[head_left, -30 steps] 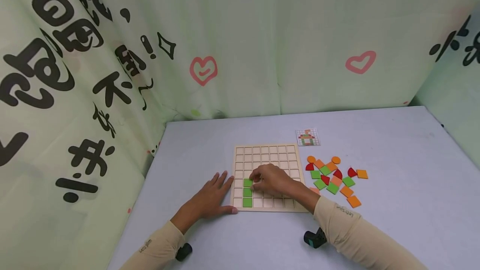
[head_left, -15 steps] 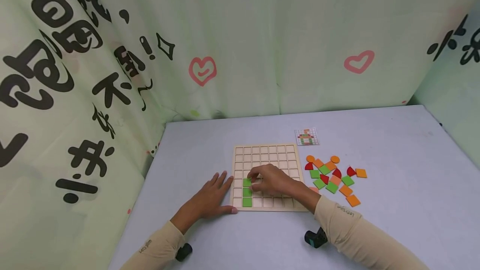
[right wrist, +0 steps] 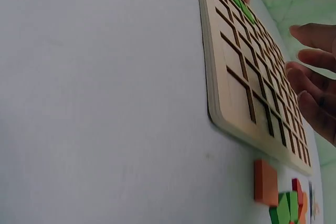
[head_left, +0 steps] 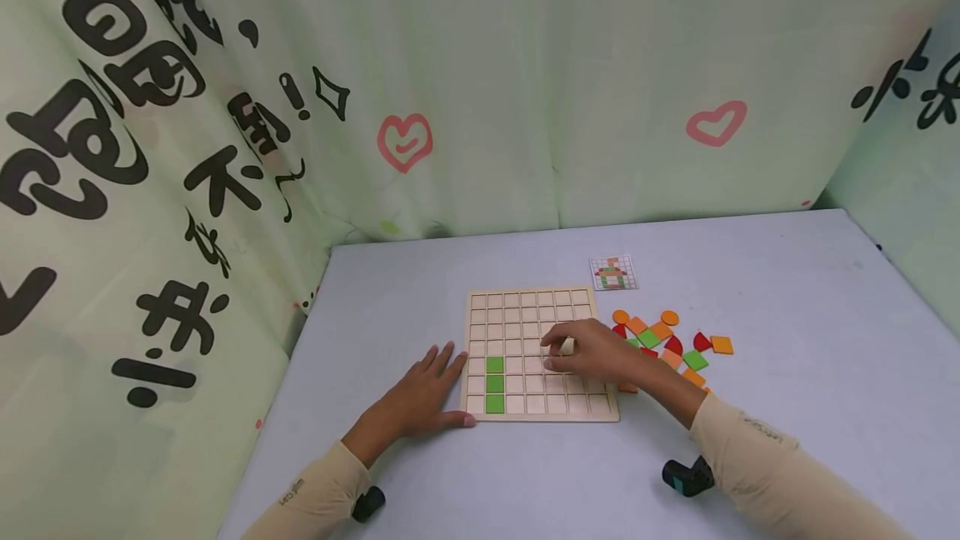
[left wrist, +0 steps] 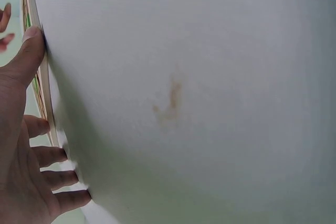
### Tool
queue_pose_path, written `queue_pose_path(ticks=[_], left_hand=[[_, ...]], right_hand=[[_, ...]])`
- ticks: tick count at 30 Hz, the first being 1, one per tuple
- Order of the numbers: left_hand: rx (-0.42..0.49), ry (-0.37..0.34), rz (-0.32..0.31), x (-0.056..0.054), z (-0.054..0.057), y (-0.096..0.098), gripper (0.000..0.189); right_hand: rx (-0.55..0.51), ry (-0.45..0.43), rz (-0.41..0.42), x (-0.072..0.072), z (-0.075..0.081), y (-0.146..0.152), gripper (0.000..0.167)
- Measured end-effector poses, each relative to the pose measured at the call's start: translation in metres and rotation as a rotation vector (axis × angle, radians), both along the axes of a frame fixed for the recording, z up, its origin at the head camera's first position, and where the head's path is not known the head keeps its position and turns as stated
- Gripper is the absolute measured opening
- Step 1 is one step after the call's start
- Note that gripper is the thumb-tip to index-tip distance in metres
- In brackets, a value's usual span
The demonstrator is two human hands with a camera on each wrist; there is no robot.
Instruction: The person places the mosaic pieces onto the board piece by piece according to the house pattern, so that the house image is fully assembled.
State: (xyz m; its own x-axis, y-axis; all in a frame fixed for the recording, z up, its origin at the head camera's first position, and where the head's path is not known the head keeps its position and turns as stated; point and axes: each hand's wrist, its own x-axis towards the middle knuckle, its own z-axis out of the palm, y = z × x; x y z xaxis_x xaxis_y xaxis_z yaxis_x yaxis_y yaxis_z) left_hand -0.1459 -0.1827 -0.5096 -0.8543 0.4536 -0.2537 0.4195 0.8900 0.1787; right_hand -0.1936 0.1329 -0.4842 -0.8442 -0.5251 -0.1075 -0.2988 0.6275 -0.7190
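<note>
A wooden grid board (head_left: 542, 417) lies on the white table, with three green square tiles (head_left: 495, 384) set one above another in its second column from the left. My left hand (head_left: 425, 394) rests at the board's lower left edge, fingers spread; in the left wrist view its thumb (left wrist: 31, 51) touches the board's side. Over the right half of the grid hovers my right hand (head_left: 600, 350), thumb and fingers apart. Nothing shows between those fingers (right wrist: 312, 56) in the right wrist view.
Right of the board lie loose tiles: green squares (head_left: 696, 361), orange squares (head_left: 722, 345), orange circles (head_left: 670, 317) and red quarter-rounds (head_left: 702, 342). My right forearm hides some of them. A small pattern card (head_left: 613, 272) lies behind the board. A curtain (head_left: 480, 90) hangs along the table's back.
My right hand has left the top green tile and moved right across the board toward the loose tiles. The left hand stays in place, and all three green tiles now show uncovered.
</note>
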Motion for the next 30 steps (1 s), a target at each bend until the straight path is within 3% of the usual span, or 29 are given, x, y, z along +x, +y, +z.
queue_pose_path(ticks=[14, 22, 30], left_hand=[[0.0, 0.0, -0.012, 0.0, 0.001, -0.001, 0.102], [0.004, -0.001, -0.007, 0.0, 0.002, -0.001, 0.102], [0.01, -0.007, -0.011, 0.001, 0.004, -0.001, 0.101]], right_hand=[[0.029, 0.049, -0.061, 0.022, 0.012, 0.096, 0.032], [0.144, 0.077, -0.097, 0.038, 0.014, 0.13, 0.031], [0.184, 0.059, -0.138, 0.058, 0.004, 0.158, 0.038]])
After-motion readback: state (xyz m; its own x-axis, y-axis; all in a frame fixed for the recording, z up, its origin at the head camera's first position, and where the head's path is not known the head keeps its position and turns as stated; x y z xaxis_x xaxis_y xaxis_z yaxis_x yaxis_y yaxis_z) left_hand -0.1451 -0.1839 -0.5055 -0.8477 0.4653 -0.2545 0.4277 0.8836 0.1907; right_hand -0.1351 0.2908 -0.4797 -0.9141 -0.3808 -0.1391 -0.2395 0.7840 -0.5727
